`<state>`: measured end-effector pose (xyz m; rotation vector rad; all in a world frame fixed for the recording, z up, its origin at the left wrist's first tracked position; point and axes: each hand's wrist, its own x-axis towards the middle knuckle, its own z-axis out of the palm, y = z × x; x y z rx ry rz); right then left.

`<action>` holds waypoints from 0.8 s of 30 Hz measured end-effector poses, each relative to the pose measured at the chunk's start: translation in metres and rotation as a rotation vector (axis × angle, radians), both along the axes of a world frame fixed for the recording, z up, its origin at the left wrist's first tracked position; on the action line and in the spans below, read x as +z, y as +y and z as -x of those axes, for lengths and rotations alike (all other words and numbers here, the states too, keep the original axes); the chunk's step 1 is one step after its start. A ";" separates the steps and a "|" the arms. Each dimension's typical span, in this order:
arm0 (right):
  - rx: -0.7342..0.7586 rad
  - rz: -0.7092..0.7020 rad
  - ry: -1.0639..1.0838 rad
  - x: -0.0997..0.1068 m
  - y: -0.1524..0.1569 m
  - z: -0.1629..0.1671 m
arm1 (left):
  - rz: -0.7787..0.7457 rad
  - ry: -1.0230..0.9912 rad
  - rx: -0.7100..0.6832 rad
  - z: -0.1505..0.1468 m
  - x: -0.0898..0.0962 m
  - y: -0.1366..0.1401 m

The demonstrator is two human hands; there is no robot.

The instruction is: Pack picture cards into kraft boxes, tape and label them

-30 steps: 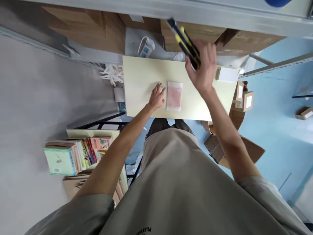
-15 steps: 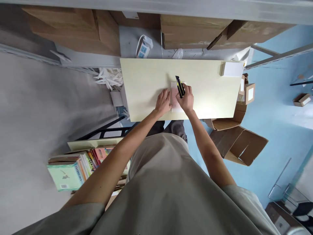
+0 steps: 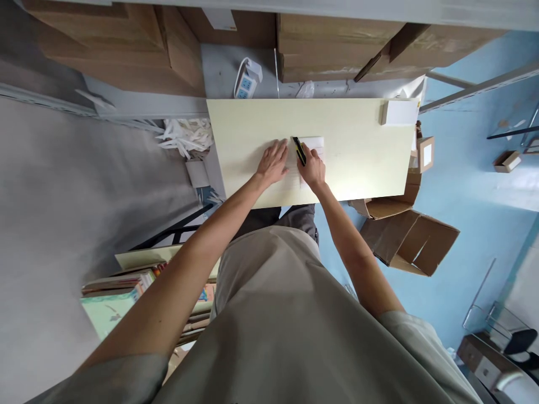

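My right hand is closed around a black and yellow utility knife, its tip pointing up and to the left. Beneath that hand lies a small white sheet or pad of paper, partly covered by it. A paler lined page seems to extend left of the pad, towards my other hand. My left hand rests flat on the cream board, fingers stretched out, just left of the paper. Whether the knife tip touches the paper, I cannot tell.
A white box stands at the board's right end. Behind the board are a power strip and cardboard boxes on a shelf. Paper strips heap at the left. Open cartons lie lower right, books lower left.
My right hand has moved left with the knife, towards the paper's left side. My left hand has shifted left and a little up. More white paper shows, and a page seems turned out leftward.
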<state>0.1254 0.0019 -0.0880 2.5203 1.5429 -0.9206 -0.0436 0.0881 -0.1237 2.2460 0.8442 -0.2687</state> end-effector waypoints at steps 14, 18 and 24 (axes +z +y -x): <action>0.083 0.103 -0.063 0.012 0.013 0.008 | 0.013 0.047 -0.041 -0.012 0.005 0.006; 0.097 0.114 -0.064 0.012 0.014 0.009 | 0.001 0.031 -0.044 -0.013 0.007 0.006; 0.131 0.152 -0.070 0.017 0.012 0.011 | 0.001 0.022 -0.038 -0.015 0.003 0.006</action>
